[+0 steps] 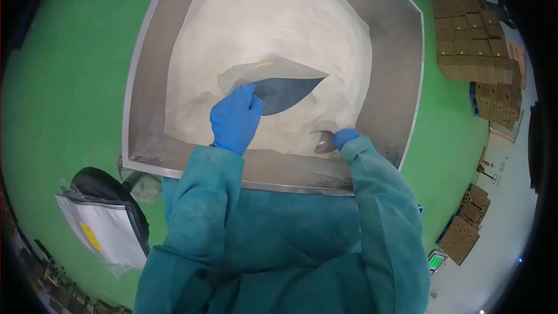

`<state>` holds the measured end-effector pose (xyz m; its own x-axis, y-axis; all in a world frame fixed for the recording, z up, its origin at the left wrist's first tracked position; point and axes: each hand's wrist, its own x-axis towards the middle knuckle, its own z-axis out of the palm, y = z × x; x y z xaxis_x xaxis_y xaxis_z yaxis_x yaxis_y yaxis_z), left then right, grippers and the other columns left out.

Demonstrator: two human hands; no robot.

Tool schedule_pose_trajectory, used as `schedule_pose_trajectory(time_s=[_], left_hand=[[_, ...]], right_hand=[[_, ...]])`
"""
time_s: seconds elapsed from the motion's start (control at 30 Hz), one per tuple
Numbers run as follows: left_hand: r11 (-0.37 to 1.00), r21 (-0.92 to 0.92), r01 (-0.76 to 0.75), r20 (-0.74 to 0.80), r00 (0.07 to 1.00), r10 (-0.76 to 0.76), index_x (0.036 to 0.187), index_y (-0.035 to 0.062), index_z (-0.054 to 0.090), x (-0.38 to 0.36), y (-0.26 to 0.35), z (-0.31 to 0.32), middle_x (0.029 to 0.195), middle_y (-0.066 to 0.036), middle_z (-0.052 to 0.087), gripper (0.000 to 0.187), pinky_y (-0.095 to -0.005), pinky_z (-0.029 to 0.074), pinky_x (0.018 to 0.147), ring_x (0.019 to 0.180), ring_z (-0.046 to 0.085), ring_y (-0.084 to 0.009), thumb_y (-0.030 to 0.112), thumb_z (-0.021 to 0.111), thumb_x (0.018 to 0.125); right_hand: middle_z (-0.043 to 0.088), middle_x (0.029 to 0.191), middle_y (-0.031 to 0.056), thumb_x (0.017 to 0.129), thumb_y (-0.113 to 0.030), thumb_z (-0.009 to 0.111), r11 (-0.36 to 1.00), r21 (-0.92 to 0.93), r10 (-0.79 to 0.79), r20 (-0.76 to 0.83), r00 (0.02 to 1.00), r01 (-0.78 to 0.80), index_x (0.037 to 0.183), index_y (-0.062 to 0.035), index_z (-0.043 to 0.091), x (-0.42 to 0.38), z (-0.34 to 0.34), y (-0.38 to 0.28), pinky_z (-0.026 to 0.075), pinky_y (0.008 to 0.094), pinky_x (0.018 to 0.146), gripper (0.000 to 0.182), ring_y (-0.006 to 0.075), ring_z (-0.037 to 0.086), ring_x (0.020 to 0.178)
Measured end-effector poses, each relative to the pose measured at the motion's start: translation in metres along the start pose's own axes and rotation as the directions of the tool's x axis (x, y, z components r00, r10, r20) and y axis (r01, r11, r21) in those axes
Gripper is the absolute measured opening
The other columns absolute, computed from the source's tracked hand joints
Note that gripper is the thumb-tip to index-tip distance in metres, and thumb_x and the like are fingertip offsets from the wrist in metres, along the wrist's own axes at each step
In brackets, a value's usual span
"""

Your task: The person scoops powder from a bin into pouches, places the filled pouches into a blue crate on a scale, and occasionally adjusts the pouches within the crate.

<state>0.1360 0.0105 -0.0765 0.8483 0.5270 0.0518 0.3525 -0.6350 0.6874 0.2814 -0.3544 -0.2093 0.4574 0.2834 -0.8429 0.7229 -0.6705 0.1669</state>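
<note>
My left hand [235,117], in a blue glove, is closed on the near edge of a pouch [285,97]. The pouch's mouth gapes and shows a dark grey inside; a yellow mark is on its pale outer side. It is over the white powder [273,17] that fills much of a large metal bin [396,52]. To the right, my right hand [345,138], also gloved in blue, is wrapped round a scoop [324,142] low at the powder's surface, close to the bin's near wall. The scoop's handle is hidden in my fingers.
The bin's front rim runs just before my body. At lower left, a white bag [107,229] with a yellow label lies by a black stool seat [102,183]. Stacked cardboard boxes [468,40] stand at right on the green floor [64,93]. A lit green display [436,261] is at lower right.
</note>
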Motion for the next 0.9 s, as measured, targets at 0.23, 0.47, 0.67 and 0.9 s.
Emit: schedule_pose_trajectory(time_s=[0.23,0.47,0.67,0.9], left_hand=[[0.992,0.125,0.002,0.134,0.991,-0.019,0.102,0.0104,0.06,-0.018,0.008,0.033,0.079,-0.01,0.059,0.024,-0.0404,0.047,0.055,0.065,0.06,-0.0288,0.02,0.059,0.08],[0.994,0.083,0.065,0.164,0.983,-0.078,0.107,0.0116,0.06,-0.018,0.014,0.038,0.083,-0.013,0.064,0.03,-0.0432,0.049,0.065,0.071,0.062,-0.0322,0.019,0.057,0.078],[0.987,0.132,0.087,0.293,0.948,-0.122,0.117,0.0141,0.055,-0.01,0.022,0.032,0.081,-0.015,0.065,0.039,-0.0446,0.049,0.069,0.074,0.063,-0.0327,0.025,0.056,0.08],[0.996,0.09,-0.02,0.373,0.928,-0.015,0.109,0.0084,0.055,-0.024,0.038,0.036,0.086,-0.02,0.063,0.036,-0.047,0.048,0.071,0.082,0.061,-0.0363,0.028,0.059,0.079]], right_hand=[[0.065,0.096,0.0187,0.085,-0.024,0.05,0.901,0.396,-0.067,-0.278,0.958,0.178,0.097,-0.0088,0.067,0.066,0.063,-0.109,0.048,0.0416,0.08,0.026,0.0338,0.062,0.089],[0.065,0.095,0.0178,0.083,-0.021,0.049,0.864,0.342,-0.282,-0.28,0.918,0.369,0.095,-0.0073,0.066,0.11,0.093,-0.09,0.049,0.0424,0.078,0.025,0.0335,0.062,0.089],[0.064,0.099,0.0167,0.08,-0.029,0.054,0.942,0.277,-0.129,-0.22,0.967,0.188,0.093,-0.008,0.065,-0.029,-0.065,-0.041,0.048,0.043,0.08,0.027,0.0351,0.061,0.09],[0.065,0.089,0.0177,0.079,-0.035,0.056,0.997,0.009,-0.074,-0.321,0.944,0.081,0.089,-0.0071,0.066,-0.165,-0.211,0.018,0.049,0.0454,0.074,0.032,0.0382,0.061,0.085]])
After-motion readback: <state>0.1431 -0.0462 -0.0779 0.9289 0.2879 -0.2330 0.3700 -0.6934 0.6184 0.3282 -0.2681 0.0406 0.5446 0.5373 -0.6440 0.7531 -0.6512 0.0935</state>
